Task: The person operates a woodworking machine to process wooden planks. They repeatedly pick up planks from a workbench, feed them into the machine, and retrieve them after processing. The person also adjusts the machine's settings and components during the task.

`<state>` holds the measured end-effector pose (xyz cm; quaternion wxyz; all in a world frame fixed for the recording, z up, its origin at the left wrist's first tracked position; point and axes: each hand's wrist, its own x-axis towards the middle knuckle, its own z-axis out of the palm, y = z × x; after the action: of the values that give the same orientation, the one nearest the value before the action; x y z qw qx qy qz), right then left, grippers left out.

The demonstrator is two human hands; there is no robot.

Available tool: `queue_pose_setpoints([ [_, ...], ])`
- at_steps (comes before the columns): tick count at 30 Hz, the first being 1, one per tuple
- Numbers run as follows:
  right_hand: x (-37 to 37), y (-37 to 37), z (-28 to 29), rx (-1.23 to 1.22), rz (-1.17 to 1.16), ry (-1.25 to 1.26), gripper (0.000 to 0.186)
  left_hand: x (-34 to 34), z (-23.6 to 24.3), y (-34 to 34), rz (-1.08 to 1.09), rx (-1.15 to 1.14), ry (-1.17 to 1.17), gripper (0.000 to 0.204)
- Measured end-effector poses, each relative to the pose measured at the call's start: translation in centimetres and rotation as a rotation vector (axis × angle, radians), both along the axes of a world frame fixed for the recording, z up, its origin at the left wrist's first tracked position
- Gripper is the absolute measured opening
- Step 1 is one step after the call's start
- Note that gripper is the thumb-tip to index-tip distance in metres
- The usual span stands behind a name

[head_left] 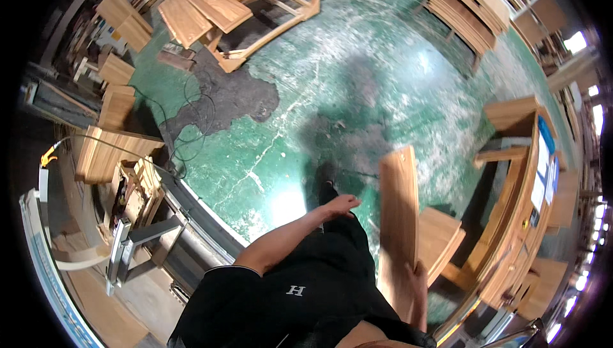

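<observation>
Plank (398, 220) held upright in right hand's (418, 284) closed grip; left hand (338, 206) open, empty.

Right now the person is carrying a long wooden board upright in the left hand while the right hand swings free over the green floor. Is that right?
Not quite. In the head view the wooden board is gripped by the right hand, and it is the left hand that swings free, holding nothing, over the green floor.

Plank (398, 220) stood upright in my right hand (418, 284), at my right side. Stacked panels (511, 220) lay further right; trestle frame with boards (236, 9) far ahead-left; machine (128, 246) at left.
</observation>
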<state>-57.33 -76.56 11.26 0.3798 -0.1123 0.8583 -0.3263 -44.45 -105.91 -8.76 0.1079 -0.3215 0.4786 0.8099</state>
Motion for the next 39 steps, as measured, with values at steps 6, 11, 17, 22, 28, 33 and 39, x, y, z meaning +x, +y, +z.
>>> queue_pose_setpoints([
  [6,-12.5,-29.5,-1.0,-0.279,0.548,-0.261,0.029,-1.2,7.7,-11.6,0.344,0.327,0.066,0.042],
  [11,-9.9,-53.7,-0.7,-0.265,0.863,-0.216,0.032,1.2,9.2,-23.8,0.941,0.563,0.502,0.034],
  [17,-9.1,-65.2,-2.9,-0.078,1.092,-0.076,0.037,9.3,13.0,-42.2,1.216,0.279,0.382,0.051],
  [22,-4.5,-72.8,-3.9,-0.007,1.054,0.048,0.041,16.3,8.3,-57.6,1.27,0.328,0.278,0.05],
  [28,7.4,-90.8,-5.1,0.007,0.955,0.007,0.04,23.4,4.1,-68.2,1.455,0.481,0.431,0.036],
  [33,18.4,-104.7,-7.0,-0.111,0.826,-0.187,0.055,26.5,7.6,-65.0,1.372,0.665,0.332,0.045],
  [39,23.3,-115.0,-13.3,-0.225,0.845,-0.023,0.048,29.2,7.2,-72.8,1.345,0.304,0.07,0.045],
])
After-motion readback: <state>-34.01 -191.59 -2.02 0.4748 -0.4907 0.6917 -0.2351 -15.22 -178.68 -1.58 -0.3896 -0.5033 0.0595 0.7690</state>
